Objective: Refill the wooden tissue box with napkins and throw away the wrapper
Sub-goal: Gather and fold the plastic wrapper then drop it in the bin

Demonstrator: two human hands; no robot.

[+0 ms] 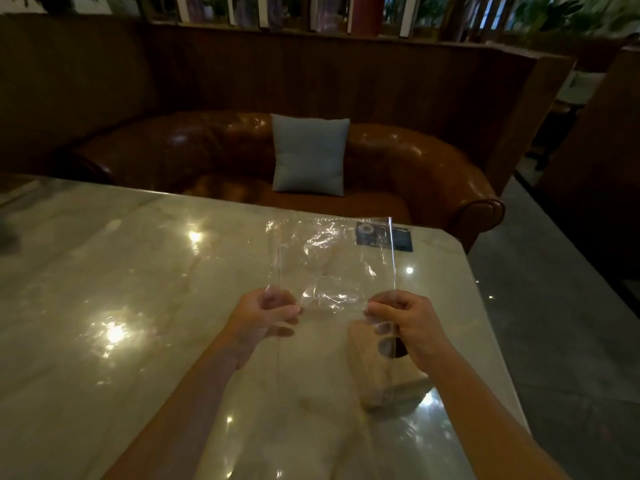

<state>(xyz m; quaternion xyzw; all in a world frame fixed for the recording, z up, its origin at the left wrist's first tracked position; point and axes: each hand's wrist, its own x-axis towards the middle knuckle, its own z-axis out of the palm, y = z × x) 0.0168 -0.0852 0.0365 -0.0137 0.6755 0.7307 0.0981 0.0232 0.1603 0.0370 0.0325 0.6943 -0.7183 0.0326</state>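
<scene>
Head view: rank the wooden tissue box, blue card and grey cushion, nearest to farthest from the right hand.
1. Wooden tissue box: on the table, just below the right hand, which grips the wrapper.
2. Blue card: at the table's far edge.
3. Grey cushion: on the sofa beyond the table.

body: person | left hand (268, 315): bare | right hand (403, 323): bare | forearms: bare to frame edge
</scene>
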